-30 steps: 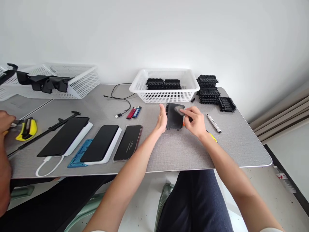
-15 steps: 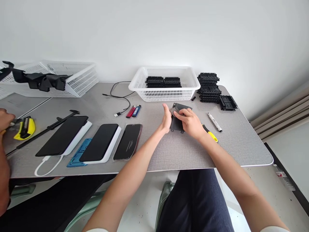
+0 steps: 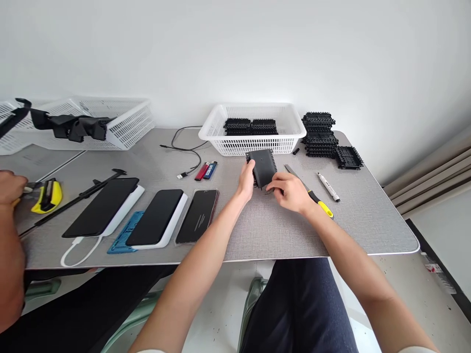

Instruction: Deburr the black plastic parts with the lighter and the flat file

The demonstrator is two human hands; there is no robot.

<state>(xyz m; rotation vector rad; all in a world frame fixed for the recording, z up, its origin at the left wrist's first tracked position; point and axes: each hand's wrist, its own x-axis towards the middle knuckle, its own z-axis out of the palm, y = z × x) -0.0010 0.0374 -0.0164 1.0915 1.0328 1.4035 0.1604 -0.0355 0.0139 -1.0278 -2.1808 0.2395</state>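
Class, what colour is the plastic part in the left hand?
The plastic part is black, clearest in the head view.

left hand [image 3: 246, 182] and right hand [image 3: 289, 191] bare; left forearm [image 3: 200, 267] and right forearm [image 3: 349, 262] bare too, smooth in outline, widening away from wrist. short sleeves, pale, near white: left sleeve [image 3: 150, 351] thin sliver at bottom edge of view, right sleeve [image 3: 418, 350] likewise, slightly longer strip. trousers [image 3: 301, 304] dark navy, denim-like, matte; blue lighter and slightly mottled toward right side, soft lengthwise creases near middle. weave and seams too small to tell.
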